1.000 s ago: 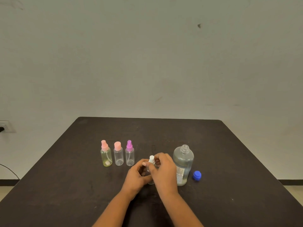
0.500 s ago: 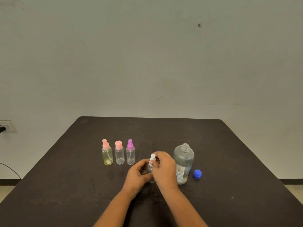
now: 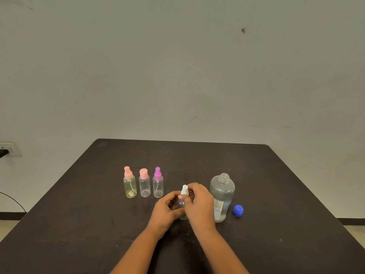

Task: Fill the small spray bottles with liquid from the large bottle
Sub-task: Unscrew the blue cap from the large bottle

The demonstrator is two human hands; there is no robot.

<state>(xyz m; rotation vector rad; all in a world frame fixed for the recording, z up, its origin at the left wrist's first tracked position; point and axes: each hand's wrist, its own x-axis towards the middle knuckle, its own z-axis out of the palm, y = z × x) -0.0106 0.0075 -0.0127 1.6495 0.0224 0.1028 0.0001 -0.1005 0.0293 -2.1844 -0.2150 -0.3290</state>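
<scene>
Left hand (image 3: 167, 208) grips the white-topped spray bottle (image 3: 181, 206); right hand (image 3: 199, 202) apparently pinches its top.

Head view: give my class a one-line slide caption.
Left hand and right hand hold a white-topped spray bottle beside the uncapped large bottle and blue cap.

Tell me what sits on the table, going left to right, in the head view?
yellow bottle → pink-cap bottle → purple-top bottle → white-top bottle → big bottle → blue cap
</scene>
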